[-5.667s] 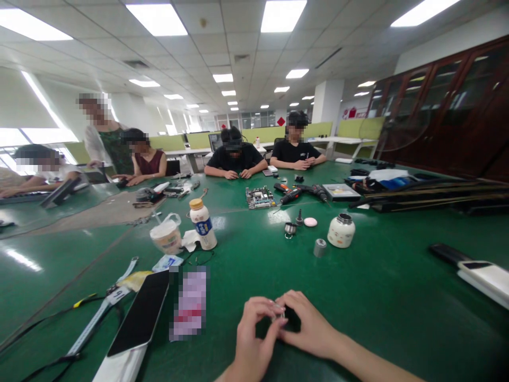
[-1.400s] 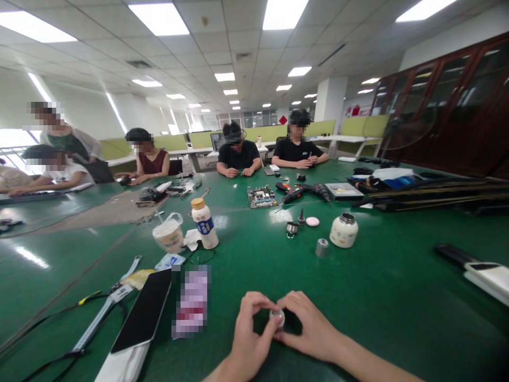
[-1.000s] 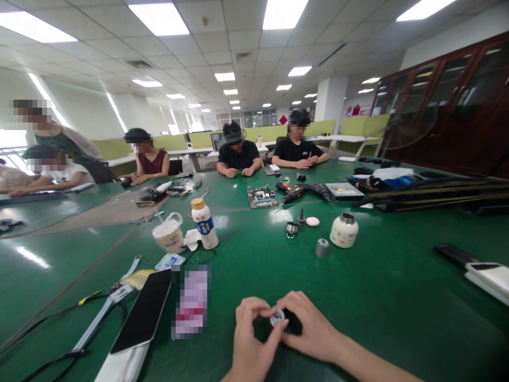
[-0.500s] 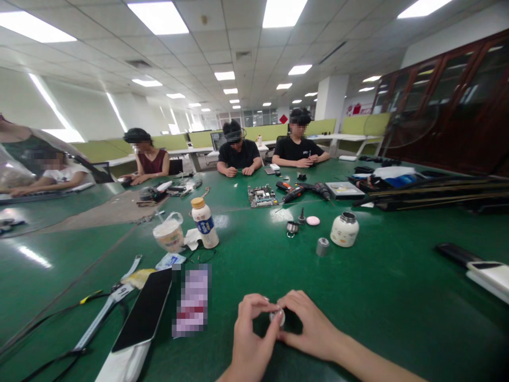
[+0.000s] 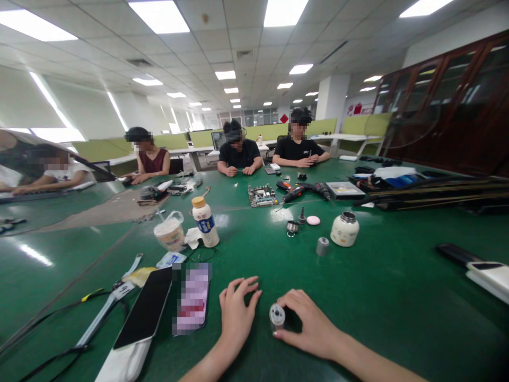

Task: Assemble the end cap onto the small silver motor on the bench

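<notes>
A small silver round part (image 5: 277, 315) stands on the green table (image 5: 358, 286) near the front edge. My right hand (image 5: 310, 326) is curled around it, thumb and fingers gripping its sides. My left hand (image 5: 235, 314) lies just left of the part, off it, fingers spread and holding nothing. Farther back lie a small grey cylinder (image 5: 322, 246), a cream jar-shaped body (image 5: 344, 229), a metal ring part (image 5: 292, 227) and a pink-white disc (image 5: 313, 220).
A dark phone (image 5: 145, 309) and a blurred card (image 5: 193, 298) lie left of my hands. A white bottle (image 5: 205, 223) and a bagged cup (image 5: 170, 232) stand beyond. A circuit board (image 5: 261, 196) and power drills (image 5: 304, 191) lie mid-table. Several people sit around the far side.
My left hand has let go of the small silver part and moved left, fingers opening. My right hand still grips the part, which now stands on the table.
</notes>
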### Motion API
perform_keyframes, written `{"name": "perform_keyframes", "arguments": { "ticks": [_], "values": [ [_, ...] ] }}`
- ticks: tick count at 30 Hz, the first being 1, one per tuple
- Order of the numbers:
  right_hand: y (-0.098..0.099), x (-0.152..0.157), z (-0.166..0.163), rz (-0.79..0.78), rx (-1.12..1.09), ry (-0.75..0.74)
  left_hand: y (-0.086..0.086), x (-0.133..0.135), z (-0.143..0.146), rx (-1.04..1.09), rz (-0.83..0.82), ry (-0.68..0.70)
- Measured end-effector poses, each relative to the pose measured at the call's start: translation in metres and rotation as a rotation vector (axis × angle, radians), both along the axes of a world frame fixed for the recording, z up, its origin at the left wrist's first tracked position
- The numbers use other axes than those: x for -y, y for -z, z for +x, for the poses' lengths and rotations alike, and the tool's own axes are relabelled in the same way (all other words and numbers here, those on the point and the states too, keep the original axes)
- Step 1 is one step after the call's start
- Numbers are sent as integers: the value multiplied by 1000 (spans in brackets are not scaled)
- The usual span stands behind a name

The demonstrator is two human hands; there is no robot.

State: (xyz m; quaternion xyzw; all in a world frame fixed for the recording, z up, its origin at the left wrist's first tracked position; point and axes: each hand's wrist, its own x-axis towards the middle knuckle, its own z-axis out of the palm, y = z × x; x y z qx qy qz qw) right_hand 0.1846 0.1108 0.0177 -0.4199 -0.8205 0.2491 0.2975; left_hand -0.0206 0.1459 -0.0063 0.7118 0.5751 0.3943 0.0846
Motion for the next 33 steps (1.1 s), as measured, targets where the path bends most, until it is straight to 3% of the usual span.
{"name": "perform_keyframes", "arguments": {
  "ticks": [3, 6, 11, 15, 20, 33],
  "values": [
    [0, 0, 0, -2, 5, 1, 2, -1, -1, 22, 23, 4],
    [1, -1, 1, 7, 11, 2, 0, 2, 1, 138, 181, 56],
    [4, -2, 0, 124, 82, -33, -6, 17, 11, 284, 409, 242],
    [9, -5, -3, 249, 165, -37, -4, 27, 16, 296, 385, 376],
    [14, -8, -3, 337, 228, -24, 1, 24, 14, 277, 349, 390],
    [13, -7, -3, 292, 209, -24, 0, 26, 14, 314, 381, 406]
  ]
}}
